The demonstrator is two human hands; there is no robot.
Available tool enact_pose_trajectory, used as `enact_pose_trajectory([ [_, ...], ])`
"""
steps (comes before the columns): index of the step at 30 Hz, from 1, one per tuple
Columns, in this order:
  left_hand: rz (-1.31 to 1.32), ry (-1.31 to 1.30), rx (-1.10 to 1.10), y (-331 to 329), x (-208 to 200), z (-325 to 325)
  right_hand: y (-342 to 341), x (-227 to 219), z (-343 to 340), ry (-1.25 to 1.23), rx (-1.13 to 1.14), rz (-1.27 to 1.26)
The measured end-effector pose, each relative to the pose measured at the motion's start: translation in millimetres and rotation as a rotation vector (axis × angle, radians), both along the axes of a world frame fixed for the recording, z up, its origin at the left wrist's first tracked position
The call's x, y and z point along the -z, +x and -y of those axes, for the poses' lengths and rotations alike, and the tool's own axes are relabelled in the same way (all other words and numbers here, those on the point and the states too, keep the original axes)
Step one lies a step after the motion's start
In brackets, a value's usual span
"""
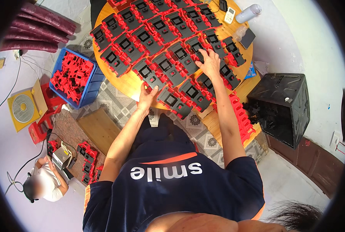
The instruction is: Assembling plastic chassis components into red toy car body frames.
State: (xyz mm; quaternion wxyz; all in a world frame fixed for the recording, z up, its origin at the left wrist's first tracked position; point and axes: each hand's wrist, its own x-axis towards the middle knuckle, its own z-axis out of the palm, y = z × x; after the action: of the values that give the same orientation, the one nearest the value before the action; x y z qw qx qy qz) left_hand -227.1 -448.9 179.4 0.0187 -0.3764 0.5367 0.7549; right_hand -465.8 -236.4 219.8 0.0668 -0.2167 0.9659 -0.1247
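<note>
Rows of black-and-red plastic housings lie on a round wooden table [128, 89], each a black plate with a square window and red parts at its edges. My left hand [146, 98] is at the table's near edge, thumb and fingers closed on the near end of one housing [148, 73]. My right hand [210, 65] reaches further in and rests over another housing [195, 45]. Its fingers are stretched and apart, touching the plate, with nothing gripped.
A blue crate [97, 83] of red parts stands left. At right are a black crate [278, 104] on its side and stacked red parts [242, 118]. A bottle [248, 13] and remote [229, 15] lie on the table's far right. Another person [48, 179] sits lower left.
</note>
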Motion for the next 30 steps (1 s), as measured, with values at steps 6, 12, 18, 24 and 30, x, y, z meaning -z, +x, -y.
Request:
enact_pose_trajectory([
  [6,-0.065,-0.006,-0.069,-9.6,2.2,-3.7,-7.5,13.8,-1.2,-0.023,0.006,-0.061],
  [12,-0.045,-0.081,-0.022,-2.8,34.1,-2.2,-7.0,29.3,2.7,-0.082,0.004,-0.160],
  [18,0.022,-0.244,0.015,3.6,44.1,-3.2,-7.6,31.2,2.0,-0.329,0.063,-0.172],
  [24,0.011,-0.195,-0.043,5.0,27.2,-7.2,-4.8,37.9,5.1,-0.456,0.054,-0.230],
  [30,0.016,-0.243,-0.046,5.2,13.5,-6.8,-7.5,29.8,7.5,-0.493,0.014,-0.258],
])
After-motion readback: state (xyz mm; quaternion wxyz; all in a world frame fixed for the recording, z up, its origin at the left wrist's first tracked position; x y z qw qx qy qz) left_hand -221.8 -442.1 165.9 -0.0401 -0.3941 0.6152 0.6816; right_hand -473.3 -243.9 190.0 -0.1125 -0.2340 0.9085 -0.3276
